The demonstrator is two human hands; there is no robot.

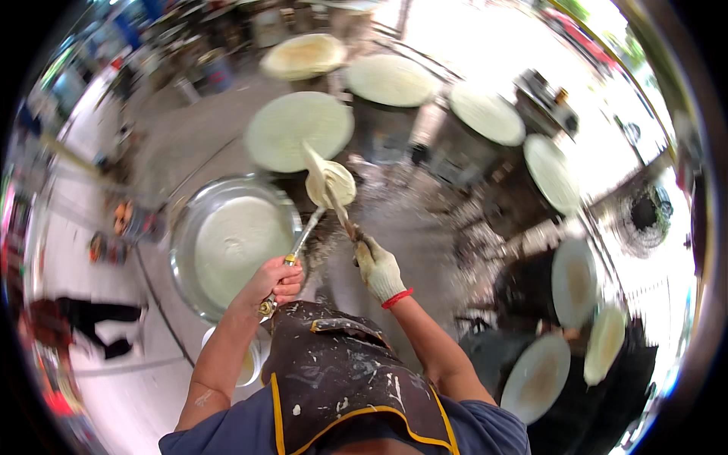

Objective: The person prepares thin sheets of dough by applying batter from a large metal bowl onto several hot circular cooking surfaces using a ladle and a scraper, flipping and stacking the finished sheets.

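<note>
My bare left hand (278, 284) is closed around the metal handle of a ladle (307, 234). The ladle's bowl is coated with pale, thick batter (343, 181). In a white knitted glove with a red cuff, my right hand (376, 268) grips a batter-smeared spatula (336, 206), which crosses over the ladle's bowl. Just beyond both tools lies a round griddle (296, 128), covered with a pale batter layer. Left of my left hand stands a wide metal basin (181, 250) holding creamy batter (242, 244).
More round griddles, some batter-covered (392, 79), stand on dark drum-like stoves (472, 153) in an arc ahead and right. A pale flatbread (604, 346) is beside one at right. A white bucket (259, 358) stands near my left forearm. A person (85, 324) is at far left.
</note>
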